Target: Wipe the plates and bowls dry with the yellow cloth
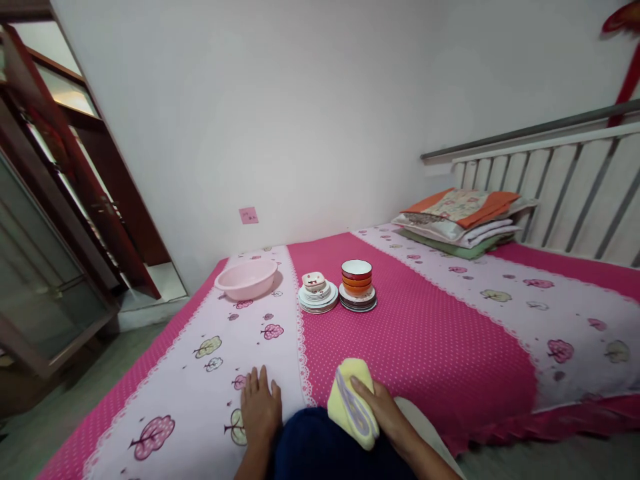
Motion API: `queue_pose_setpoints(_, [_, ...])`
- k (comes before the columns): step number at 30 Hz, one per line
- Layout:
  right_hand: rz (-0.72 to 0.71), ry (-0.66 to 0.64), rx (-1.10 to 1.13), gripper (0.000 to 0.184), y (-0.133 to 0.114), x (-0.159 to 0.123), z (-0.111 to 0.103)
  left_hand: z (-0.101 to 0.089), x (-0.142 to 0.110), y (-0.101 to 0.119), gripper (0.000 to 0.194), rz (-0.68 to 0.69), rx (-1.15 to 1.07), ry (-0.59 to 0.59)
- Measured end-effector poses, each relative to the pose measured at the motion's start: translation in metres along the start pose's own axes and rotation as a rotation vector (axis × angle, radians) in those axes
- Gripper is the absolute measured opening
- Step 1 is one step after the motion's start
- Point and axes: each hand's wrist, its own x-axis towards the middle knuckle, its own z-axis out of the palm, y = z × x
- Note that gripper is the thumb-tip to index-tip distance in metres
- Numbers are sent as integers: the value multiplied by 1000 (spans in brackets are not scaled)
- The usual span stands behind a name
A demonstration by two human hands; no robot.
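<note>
My right hand [385,410] grips a folded yellow cloth [345,393] with a pale purple edge, held just above my lap. My left hand [261,403] lies flat on the white, tree-printed strip of the bedspread, fingers stretched out and holding nothing. Farther off on the bed stands a stack of white plates [318,305] with a small patterned square dish [313,281] on top. Right beside it, orange bowls [357,283] are nested on a second stack of plates [358,303]. Both stacks are beyond the reach of my hands' present position.
A pink basin [247,279] sits on the bed at the back left. Folded bedding [463,217] is piled at the back right, by a white radiator [560,187]. The bedspread [430,333] runs to the wall. At left is a doorway with a dark red door [95,173].
</note>
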Motion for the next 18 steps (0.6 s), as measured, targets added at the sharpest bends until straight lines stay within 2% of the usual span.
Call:
queue_pose_setpoints(5, [66, -20, 115, 63, -15, -34, -11, -10, -5, 6, 58, -48, -89, -29])
queue_pose_setpoints(9, [44, 201, 277, 72, -28, -34, -36, -21, 4, 10, 59, -97, -198, -88])
queue_pose_setpoints(11, [45, 240, 314, 71, -29, -34, -49, -30, 4, 19, 60, -135, -270, -130])
queue_pose_setpoints(13, [56, 244, 303, 66, -27, -38, -56, -41, -7, 40, 57, -140, -375, -190])
queue_pose_setpoints(16, [23, 260, 207, 66, -26, -45, -48, -60, -53, 95, 54, -17, -614, -320])
queue_pose_setpoints(17, [4, 247, 160, 67, -29, -47, -42, -67, -72, 116, 58, 25, -751, -412])
queue_pose_setpoints(18, [-18, 215, 110, 69, -32, -48, -35, -73, -90, 136, 71, -29, -1104, -591])
